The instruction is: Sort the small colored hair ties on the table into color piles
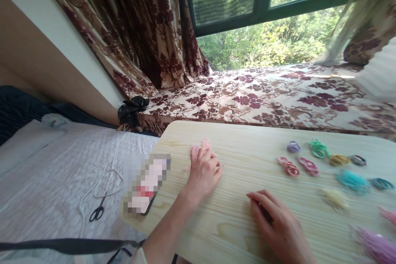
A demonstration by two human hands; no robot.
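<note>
My left hand (204, 167) rests on the table top with its fingers bent down into a loose pile of pale pink elastic bands (205, 143). Parts of the pile stick out beyond the fingertips and to their left. My right hand (276, 222) lies near the table's front edge, thumb and fingers drawn together; whatever may be between them is hidden. To the right of it sit a cream bunch of elastic bands (334, 199) and a turquoise bunch (352, 181). Red-pink hair ties (288, 166) lie farther back.
More hair ties lie at the back right: purple (293, 146), green (318, 148), yellow (339, 159). A lilac bunch (377, 245) is at the right front. A blurred-out phone-like object (150, 185) lies at the table's left edge. Scissors (97, 213) and a white cord (95, 185) rest on the bed.
</note>
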